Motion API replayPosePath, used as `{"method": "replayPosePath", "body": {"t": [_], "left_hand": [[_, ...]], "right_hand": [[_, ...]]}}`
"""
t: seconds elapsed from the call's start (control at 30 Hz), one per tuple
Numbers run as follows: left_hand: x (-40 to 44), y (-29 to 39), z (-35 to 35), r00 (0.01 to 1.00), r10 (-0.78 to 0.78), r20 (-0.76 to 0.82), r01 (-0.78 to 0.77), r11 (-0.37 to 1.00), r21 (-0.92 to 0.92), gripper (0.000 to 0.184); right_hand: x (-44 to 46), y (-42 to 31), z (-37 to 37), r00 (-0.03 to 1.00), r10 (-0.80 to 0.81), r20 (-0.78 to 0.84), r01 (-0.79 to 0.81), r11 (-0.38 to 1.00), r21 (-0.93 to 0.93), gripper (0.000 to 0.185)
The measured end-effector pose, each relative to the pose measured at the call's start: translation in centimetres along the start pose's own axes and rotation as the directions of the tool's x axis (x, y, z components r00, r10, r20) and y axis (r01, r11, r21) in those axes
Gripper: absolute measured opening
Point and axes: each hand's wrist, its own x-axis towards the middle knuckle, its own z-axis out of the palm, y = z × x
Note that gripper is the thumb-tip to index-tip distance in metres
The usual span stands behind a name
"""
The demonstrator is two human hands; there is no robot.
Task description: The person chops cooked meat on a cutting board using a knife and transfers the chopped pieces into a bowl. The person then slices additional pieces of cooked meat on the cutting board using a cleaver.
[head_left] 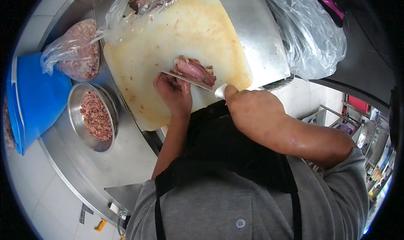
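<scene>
A piece of cooked meat (194, 69), pink inside with a browned edge, lies on the worn, yellowed cutting board (202, 25). In my right hand (254, 109) is a knife (191, 81), my fingers closed round its white handle. Its blade runs along the near side of the meat, the tip end pointing left. My left hand (173, 92) is close to the tip half of the blade, fingers curled in. What those fingers hold, if anything, is hidden by the blade and the hand itself.
Left of the board, a metal colander (75, 113) holds chopped meat (97, 116). Behind it are a clear bag of chopped meat (78, 50) and a blue bag (40, 97). Plastic wraps more meat (141, 0) at the board's far edge. Clear plastic bags (309, 33) lie far right.
</scene>
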Motion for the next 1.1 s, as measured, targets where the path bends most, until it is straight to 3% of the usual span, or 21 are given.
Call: {"method": "replayPosePath", "body": {"t": [0.1, 0.23, 0.4, 0.53, 0.6, 0.73, 0.8, 0.9, 0.97, 1.1], "left_hand": [[0.0, -1.6, -0.2, 0.997, 0.063, 0.048, -0.068, 0.993, 0.100, 0.026], [0.0, -0.8, -0.1, 0.999, -0.008, 0.043, 0.006, 0.999, 0.045, 0.025], [-0.4, -1.7, 0.3, 0.998, 0.063, -0.007, -0.062, 0.997, 0.034, 0.023], [-0.4, -1.5, 0.1, 0.999, 0.022, -0.027, -0.022, 1.000, -0.012, 0.023], [-0.2, -1.7, -0.1, 0.994, 0.094, 0.063, -0.100, 0.991, 0.092, 0.023], [0.0, -0.9, -0.2, 0.991, 0.120, 0.057, -0.128, 0.980, 0.152, 0.024], [0.1, -0.4, -0.2, 0.991, 0.105, 0.086, -0.124, 0.955, 0.268, 0.024], [-0.1, -0.2, 0.2, 0.982, 0.185, 0.040, -0.190, 0.961, 0.201, 0.024], [-0.1, -0.3, 0.3, 0.980, 0.196, 0.039, -0.200, 0.952, 0.233, 0.024], [-0.2, -0.3, 0.6, 0.973, 0.227, 0.035, -0.229, 0.940, 0.253, 0.022]], "right_hand": [[0.3, 0.0, -0.2, 0.999, -0.030, -0.013, 0.030, 0.999, 0.023, 0.012], [2.0, -0.5, -0.6, 1.000, -0.031, -0.006, 0.031, 0.996, 0.085, 0.014], [2.5, 0.3, 0.0, 0.989, -0.104, -0.104, 0.114, 0.989, 0.094, 0.015], [-0.9, 2.0, -0.2, 0.999, -0.035, -0.015, 0.036, 0.994, 0.101, 0.014], [-1.2, 2.2, 0.1, 0.999, -0.030, 0.011, 0.029, 0.994, 0.101, 0.014], [1.8, 1.1, 0.8, 0.993, -0.086, -0.085, 0.095, 0.990, 0.108, 0.013], [2.1, 1.0, 1.2, 0.987, -0.111, -0.118, 0.122, 0.988, 0.098, 0.013], [0.9, 1.7, 1.5, 0.990, -0.074, -0.116, 0.090, 0.986, 0.142, 0.013], [-1.3, 1.9, 1.4, 1.000, -0.003, -0.015, 0.006, 0.987, 0.158, 0.015], [-1.8, 2.4, 2.6, 1.000, -0.013, -0.020, 0.016, 0.983, 0.185, 0.016]]}}
